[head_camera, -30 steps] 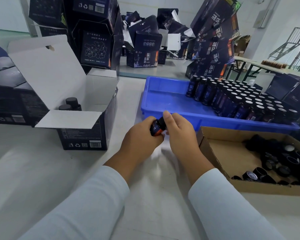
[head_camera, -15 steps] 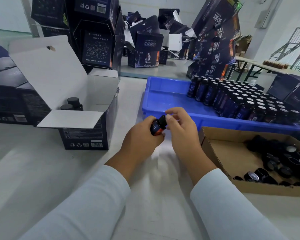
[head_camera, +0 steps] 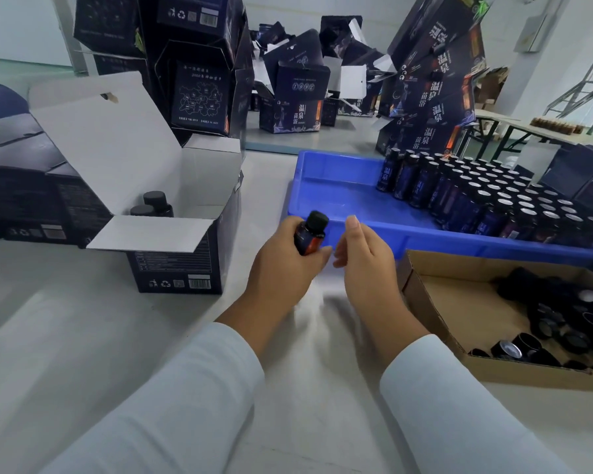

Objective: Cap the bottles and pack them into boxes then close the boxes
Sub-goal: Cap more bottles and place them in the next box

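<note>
— Where's the capped bottle (head_camera: 311, 236)?
— In the left hand (head_camera: 281, 265), fingers wrapped round it, tilted, just before the blue tray (head_camera: 336, 189) near the desk (head_camera: 65, 336) centre.
— And the right hand (head_camera: 367, 265)?
— Just beside it, fingers loosely spread, seemingly holding nothing.

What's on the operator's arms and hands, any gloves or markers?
No gloves or markers visible: the left hand and right hand are bare. Both forearms wear plain pale long sleeves, left sleeve and right sleeve, ending short of the wrists. No watch or rings visible.
</note>
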